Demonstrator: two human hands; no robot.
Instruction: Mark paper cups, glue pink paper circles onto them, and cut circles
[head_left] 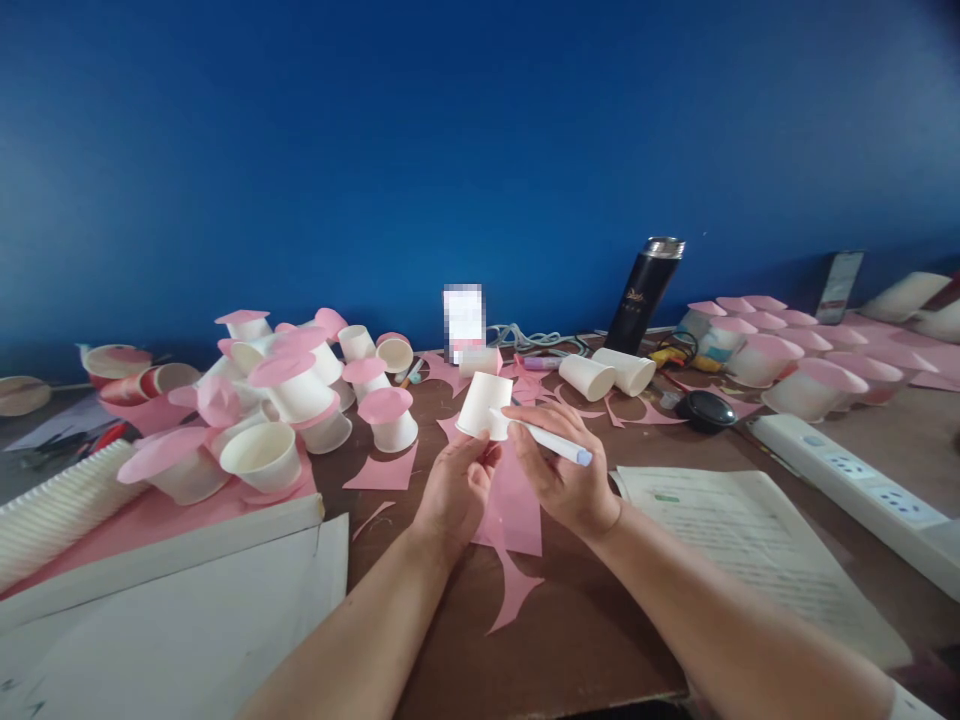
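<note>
A white paper cup point(485, 402) is tilted in front of me, its lower part gripped by my left hand point(459, 487). In my right hand point(574, 470) is a white marker pen point(553, 444) with a pale blue end, its other end pointing at the cup's side. I cannot tell whether the pen's tip touches the cup. Under my hands lies pink paper point(516, 505), and a cut pink scrap point(516, 592) rests nearer to me. Behind the held cup are a purple marker point(541, 364) and more pink offcuts.
Cups topped with pink paper discs point(294, 378) crowd the left, beside a stack of nested cups point(64, 510). More capped cups point(817, 385) stand at right. Two cups point(587, 377) lie near a black thermos point(645, 295). A power strip point(855, 480) and written pages point(750, 550) lie right.
</note>
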